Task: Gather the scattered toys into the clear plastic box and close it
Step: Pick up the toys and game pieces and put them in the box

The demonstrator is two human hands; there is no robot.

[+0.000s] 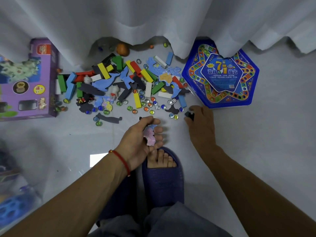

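The left hand (143, 135) holds a pink puzzle piece (149, 136), fingers curled round it. The right hand (200, 120) pinches a dark piece (189, 115) off the floor (273, 134). Toys (119, 82) lie scattered; next comes dropping them into the clear box (15, 199), bottom left.

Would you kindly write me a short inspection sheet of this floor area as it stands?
Surface: pale grey floor.
Job's things: pile of coloured blocks, foam puzzle pieces and marbles; clear plastic box blurred at lower left, lid state unclear.
Clutter: purple toy box on the left, blue hexagonal game box on the right.
Grippers: left hand holds a pink and blue foam piece; right hand pinches a dark piece.
Cables: nothing seen.
Surroundings: white curtain behind; foot in a blue slipper.
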